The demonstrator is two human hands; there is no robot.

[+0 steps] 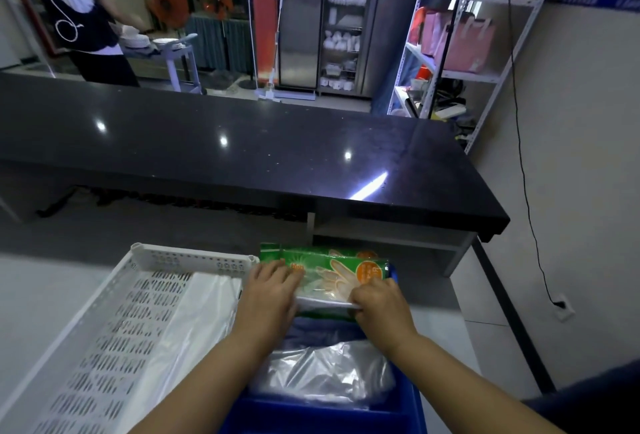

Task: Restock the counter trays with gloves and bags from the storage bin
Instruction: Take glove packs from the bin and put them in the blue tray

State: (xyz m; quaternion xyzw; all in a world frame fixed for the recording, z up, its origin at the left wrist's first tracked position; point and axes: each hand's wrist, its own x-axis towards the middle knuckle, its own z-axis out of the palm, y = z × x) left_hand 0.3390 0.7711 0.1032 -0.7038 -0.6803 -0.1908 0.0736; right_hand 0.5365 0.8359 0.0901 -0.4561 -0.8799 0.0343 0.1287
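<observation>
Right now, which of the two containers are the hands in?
The blue bin on the right: the left hand and right hand are on the green glove packs at its far end. The white perforated tray sits beside it.

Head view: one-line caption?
Left hand rests on, right hand grips, a glove pack over the blue bin, beside a white tray.

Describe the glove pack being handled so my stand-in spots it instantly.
Just this side of the long black counter sits a blue bin beside a white perforated tray. At the bin's far end lies the glove pack, left hand resting on it, right hand pinching its near edge. Unlike the clear bags nearby, it is bright green, printed with pale gloves.
</observation>
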